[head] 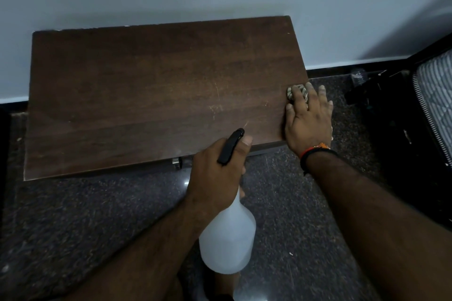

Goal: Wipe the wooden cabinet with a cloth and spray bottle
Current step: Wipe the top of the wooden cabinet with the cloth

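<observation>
The wooden cabinet (151, 95) shows its dark brown top, pushed against a pale wall. My left hand (217, 168) grips the neck of a white spray bottle (227, 239); its black nozzle points over the cabinet's front edge. My right hand (308, 117) presses flat on a small patterned cloth (297, 91) at the cabinet's right edge, near the front corner. Most of the cloth is hidden under my fingers. Faint pale scratches mark the wood right of centre.
A dark speckled stone floor (73, 215) surrounds the cabinet. A metal handle (176, 162) pokes out below the front edge. At the right stand a black object and a striped mattress (437, 95). A clear plastic bottle (358, 77) lies by the skirting.
</observation>
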`<state>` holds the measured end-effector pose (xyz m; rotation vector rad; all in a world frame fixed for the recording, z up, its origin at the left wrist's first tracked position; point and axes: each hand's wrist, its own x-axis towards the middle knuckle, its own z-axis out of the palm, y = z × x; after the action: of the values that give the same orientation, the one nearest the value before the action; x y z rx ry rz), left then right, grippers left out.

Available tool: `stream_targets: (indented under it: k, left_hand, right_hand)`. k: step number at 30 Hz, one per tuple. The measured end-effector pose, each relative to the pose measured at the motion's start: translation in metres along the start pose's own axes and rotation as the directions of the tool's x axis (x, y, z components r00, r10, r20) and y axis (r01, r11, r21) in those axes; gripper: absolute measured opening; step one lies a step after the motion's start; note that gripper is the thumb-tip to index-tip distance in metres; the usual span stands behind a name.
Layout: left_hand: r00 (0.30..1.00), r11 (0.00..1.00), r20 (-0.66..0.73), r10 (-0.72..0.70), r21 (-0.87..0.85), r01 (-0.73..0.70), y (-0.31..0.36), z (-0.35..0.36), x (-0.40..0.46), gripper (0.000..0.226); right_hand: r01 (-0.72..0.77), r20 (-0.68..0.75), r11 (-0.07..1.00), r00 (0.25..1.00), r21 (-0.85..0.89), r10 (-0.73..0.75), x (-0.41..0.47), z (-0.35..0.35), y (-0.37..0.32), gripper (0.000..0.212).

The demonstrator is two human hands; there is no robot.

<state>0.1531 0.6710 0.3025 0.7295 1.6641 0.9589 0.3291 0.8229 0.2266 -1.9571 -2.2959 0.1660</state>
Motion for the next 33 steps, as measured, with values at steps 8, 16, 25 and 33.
stream_targets:
  k: [8,16,25,33]
  left_hand:
    - [0.999,0.997,-0.009,-0.04,-0.06,0.039,-0.006,-0.017,-0.007,0.061]
    - [0.997,0.996,-0.055,-0.061,-0.069,0.057,-0.011,-0.044,-0.012,0.06]
    - [0.988,0.994,-0.142,-0.065,-0.096,0.052,-0.02,-0.084,-0.016,0.054]
    - [0.975,0.989,-0.201,-0.099,-0.128,0.074,-0.03,-0.117,-0.027,0.068]
  right_hand:
    - [-0.03,-0.021,0.999,0.999,0.011,0.031,-0.003,0.003,-0.01,0.049]
    - [0.001,-0.015,1.0,1.0,0.0,-0.001,-0.008,0.011,-0.045,0.05]
    - [0.084,-0.014,0.996,0.996,0.025,-0.083,-0.018,0.024,-0.111,0.05]
    - [0.148,-0.007,0.989,0.989,0.027,-0.148,-0.021,0.034,-0.157,0.052]
